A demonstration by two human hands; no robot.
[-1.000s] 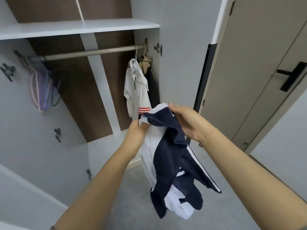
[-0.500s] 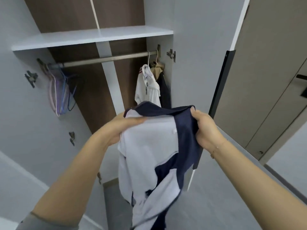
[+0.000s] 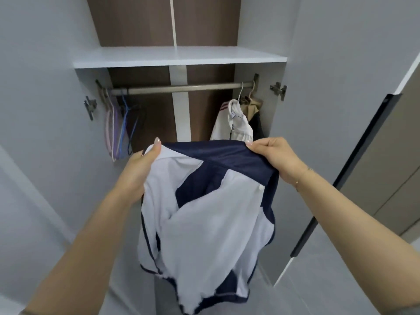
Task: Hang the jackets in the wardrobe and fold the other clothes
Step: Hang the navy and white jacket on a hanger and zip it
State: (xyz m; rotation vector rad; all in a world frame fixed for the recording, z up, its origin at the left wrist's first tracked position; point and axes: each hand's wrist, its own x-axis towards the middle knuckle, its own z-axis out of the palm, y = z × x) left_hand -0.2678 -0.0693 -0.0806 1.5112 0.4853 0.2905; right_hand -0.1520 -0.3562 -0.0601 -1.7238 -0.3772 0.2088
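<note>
I am holding the navy-and-white zip-up sports jacket [image 3: 204, 201] up in front of the open white wardrobe with the brown back panel [image 3: 141, 23]. My left hand [image 3: 138, 169] grips one end of the jacket's upper edge, thumb up against the white lining, the other fingers hidden behind the cloth. My right hand [image 3: 275, 158] pinches the other end of the navy band between thumb and curled fingers. The jacket hangs from these two points in mid-air, lining toward me, rumpled and partly folded on itself, its hem dangling well above the grey floor [image 3: 318, 298].

The step, as I judge it, is to straighten the jacket and get it onto a hanger. To do that well I should find the collar and both shoulder seams, since I cannot tell whether the band I hold is collar or hem. Then I would shake the body loose so the sleeves fall free, and keep one hand on the collar while the other fetches a hanger. The fabric looks thin and slippery, so a firm pinch at the seams should serve better than a loose handful.

Inside the wardrobe, the metal hanging rail [image 3: 181, 88] runs under the white shelf [image 3: 177, 56]. At its left end hangs a bunch of bare thin hangers in pink, purple and blue [image 3: 117, 130]. At its right end hang a white jacket with red stripes [image 3: 236, 123], and behind it a tan garment [image 3: 253, 106] and something dark I cannot make out. The middle of the rail has room for this one.
</note>
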